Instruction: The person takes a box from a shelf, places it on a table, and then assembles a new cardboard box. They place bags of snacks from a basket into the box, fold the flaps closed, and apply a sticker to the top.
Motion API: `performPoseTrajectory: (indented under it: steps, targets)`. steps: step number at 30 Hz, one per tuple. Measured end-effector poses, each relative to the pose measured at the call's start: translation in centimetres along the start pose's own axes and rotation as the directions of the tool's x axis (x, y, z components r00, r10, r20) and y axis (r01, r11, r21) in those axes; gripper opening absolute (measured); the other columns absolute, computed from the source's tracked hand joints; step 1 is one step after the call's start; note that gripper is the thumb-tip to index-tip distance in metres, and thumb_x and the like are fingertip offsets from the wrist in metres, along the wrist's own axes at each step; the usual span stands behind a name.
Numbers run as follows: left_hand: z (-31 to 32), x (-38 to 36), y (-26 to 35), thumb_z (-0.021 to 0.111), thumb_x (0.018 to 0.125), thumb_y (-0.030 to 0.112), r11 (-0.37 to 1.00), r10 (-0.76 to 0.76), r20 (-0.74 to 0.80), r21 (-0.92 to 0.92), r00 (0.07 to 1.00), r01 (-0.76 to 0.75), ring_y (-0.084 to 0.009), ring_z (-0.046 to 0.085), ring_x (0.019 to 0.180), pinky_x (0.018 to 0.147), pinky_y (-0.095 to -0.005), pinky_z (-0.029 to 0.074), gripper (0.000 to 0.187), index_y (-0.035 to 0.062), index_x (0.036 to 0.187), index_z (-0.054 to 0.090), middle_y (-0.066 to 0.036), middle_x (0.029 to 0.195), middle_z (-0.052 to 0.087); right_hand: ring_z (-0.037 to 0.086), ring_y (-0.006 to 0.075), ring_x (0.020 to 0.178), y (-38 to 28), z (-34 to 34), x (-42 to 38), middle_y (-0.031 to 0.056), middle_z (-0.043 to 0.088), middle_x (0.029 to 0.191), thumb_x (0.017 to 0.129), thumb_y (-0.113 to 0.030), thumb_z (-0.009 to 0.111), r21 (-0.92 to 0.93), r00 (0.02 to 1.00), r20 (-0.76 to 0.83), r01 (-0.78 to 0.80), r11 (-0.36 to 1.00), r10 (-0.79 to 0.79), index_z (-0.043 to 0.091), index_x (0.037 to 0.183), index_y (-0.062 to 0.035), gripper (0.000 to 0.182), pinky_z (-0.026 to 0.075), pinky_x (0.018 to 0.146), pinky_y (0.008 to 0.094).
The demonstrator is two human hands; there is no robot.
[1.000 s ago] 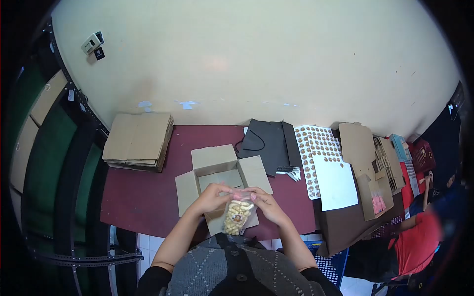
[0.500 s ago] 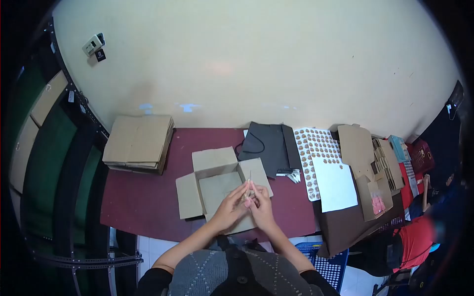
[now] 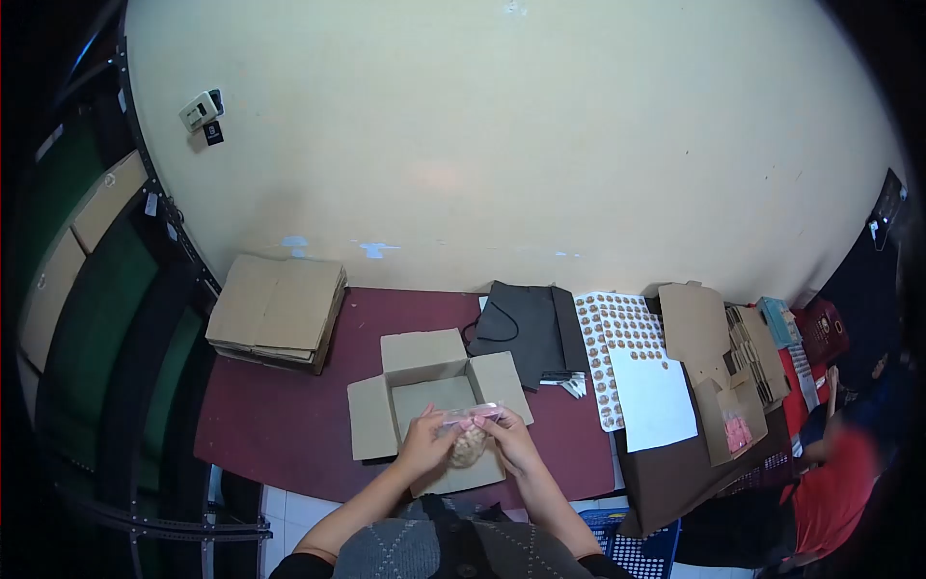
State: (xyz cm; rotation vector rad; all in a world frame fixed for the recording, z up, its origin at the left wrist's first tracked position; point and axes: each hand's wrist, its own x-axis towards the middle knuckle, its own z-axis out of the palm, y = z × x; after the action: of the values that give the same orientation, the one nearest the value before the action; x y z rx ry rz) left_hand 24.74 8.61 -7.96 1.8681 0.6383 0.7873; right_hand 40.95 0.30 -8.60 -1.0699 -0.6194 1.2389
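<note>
My left hand (image 3: 427, 440) and my right hand (image 3: 511, 442) are both closed, pinching the top of a small clear plastic bag (image 3: 469, 450) between them. Pale, lumpy pieces fill its lower part; I cannot make out what they are. A pinkish strip runs along the bag's upper edge, stretched between my fingers. Behind and beneath the bag stands an open cardboard box (image 3: 372, 417), its flaps folded outward. The bag hangs over the box's near side, and the part of the box below it is hidden.
A stack of flattened cardboard (image 3: 275, 304) lies at the left of the maroon table (image 3: 280, 415). To the right are a black bag (image 3: 521, 323), a sticker sheet (image 3: 627, 323), white paper (image 3: 656, 405) and a carton with pink packets (image 3: 736, 434). A person in red (image 3: 837, 492) is at far right.
My hands have moved apart slightly, and the bag now shows with its top edge stretched between them. The view has tilted up, so the table sits lower in it. The person in red has shifted.
</note>
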Motion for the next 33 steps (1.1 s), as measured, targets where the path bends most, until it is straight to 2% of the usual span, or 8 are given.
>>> performPoseTrajectory:
  steps: [6, 9, 14, 18, 20, 22, 29, 33]
  targets:
    - [-2.6, 1.1, 0.5, 0.052, 0.089, 0.018, 0.988, 0.156, 0.163, -0.043, 0.974, -0.151, -0.0265, 0.062, 0.097, 0.109, -0.0522, 0.019, 0.024, 0.0065, 0.105, 0.064, -0.012, 0.103, 0.065, 0.053, 0.0184, 0.111, -3.9, -0.2, -0.5, 0.0137, 0.059, 0.120, 0.092, -0.023, 0.052, -0.287, 0.973, 0.229, 0.073, 0.955, -0.006, 0.060, 0.114, 0.0025, 0.034, 0.036, 0.098, 0.0311]
    - [-3.4, -0.4, 0.3, 0.051, 0.089, 0.018, 0.995, 0.100, 0.253, -0.055, 0.962, -0.089, -0.0262, 0.062, 0.098, 0.110, -0.0517, 0.018, 0.025, 0.0063, 0.108, 0.063, -0.011, 0.104, 0.065, 0.046, 0.0211, 0.120, -2.4, -1.3, -1.2, 0.0139, 0.052, 0.129, 0.093, -0.022, 0.051, -0.298, 0.909, 0.407, 0.035, 0.954, 0.093, 0.057, 0.119, 0.0026, 0.036, 0.030, 0.104, 0.0326]
    - [-4.2, 0.1, -0.3, 0.055, 0.088, 0.021, 0.995, 0.083, 0.313, -0.086, 0.946, -0.059, -0.0269, 0.062, 0.095, 0.107, -0.0503, 0.024, 0.021, 0.0087, 0.101, 0.067, -0.010, 0.101, 0.066, 0.049, 0.0200, 0.116, -2.6, -1.0, -0.5, 0.0131, 0.055, 0.126, 0.093, -0.021, 0.053, -0.260, 0.916, 0.386, -0.005, 0.966, 0.109, 0.062, 0.111, 0.0014, 0.031, 0.034, 0.100, 0.0320]
    - [-2.9, 1.1, 0.2, 0.061, 0.084, 0.022, 0.993, 0.114, 0.018, -0.025, 0.993, -0.113, -0.0249, 0.062, 0.095, 0.104, -0.0504, 0.029, 0.018, 0.0092, 0.094, 0.069, -0.008, 0.098, 0.067, 0.056, 0.0206, 0.105, -2.3, 0.5, -0.1, 0.0150, 0.061, 0.113, 0.086, -0.009, 0.060, -0.287, 0.974, 0.217, 0.123, 0.950, -0.061, 0.066, 0.099, 0.0036, 0.019, 0.041, 0.092, 0.0301]
    - [-2.4, 1.6, 0.8, 0.061, 0.084, 0.021, 0.994, 0.102, 0.032, -0.029, 0.994, -0.101, -0.0246, 0.062, 0.096, 0.105, -0.0516, 0.027, 0.018, 0.0095, 0.095, 0.069, -0.008, 0.099, 0.067, 0.058, 0.0211, 0.099, -2.0, 0.9, 0.2, 0.0167, 0.063, 0.105, 0.085, -0.008, 0.061, -0.311, 0.941, 0.155, 0.336, 0.889, -0.301, 0.067, 0.098, 0.0033, 0.018, 0.044, 0.089, 0.0293]
    - [-2.8, 1.6, 1.2, 0.060, 0.084, 0.020, 0.995, 0.091, 0.046, -0.032, 0.995, -0.089, -0.0243, 0.062, 0.097, 0.106, -0.0529, 0.024, 0.018, 0.0099, 0.096, 0.068, -0.008, 0.100, 0.067, 0.058, 0.0194, 0.098, -2.2, 1.3, 0.1, 0.0136, 0.064, 0.100, 0.084, -0.006, 0.062, -0.253, 0.955, 0.107, 0.294, 0.922, -0.275, 0.066, 0.096, 0.0046, 0.016, 0.043, 0.089, 0.0288]
    - [-5.2, 0.7, 1.4, 0.051, 0.090, 0.020, 0.999, -0.033, 0.516, -0.013, 0.856, 0.046, -0.0249, 0.058, 0.107, 0.109, -0.0570, 0.011, 0.023, 0.0106, 0.105, 0.066, -0.011, 0.110, 0.064, 0.058, 0.0200, 0.103, -4.8, -1.3, -1.4, 0.0126, 0.064, 0.110, 0.086, -0.011, 0.059, -0.511, 0.893, 0.442, 0.169, 0.843, 0.089, 0.065, 0.107, -0.0019, 0.023, 0.044, 0.089, 0.0297]
    - [-3.7, 0.0, 2.0, 0.060, 0.084, 0.012, 0.978, 0.129, 0.250, -0.191, 0.960, -0.082, -0.0280, 0.060, 0.105, 0.108, -0.0564, 0.014, 0.016, 0.0077, 0.096, 0.070, -0.012, 0.102, 0.067, 0.058, 0.0194, 0.101, -5.2, -1.5, -1.9, 0.0121, 0.065, 0.107, 0.086, -0.011, 0.060, -0.484, 0.913, 0.406, 0.174, 0.858, 0.044, 0.066, 0.105, -0.0022, 0.022, 0.044, 0.089, 0.0304]
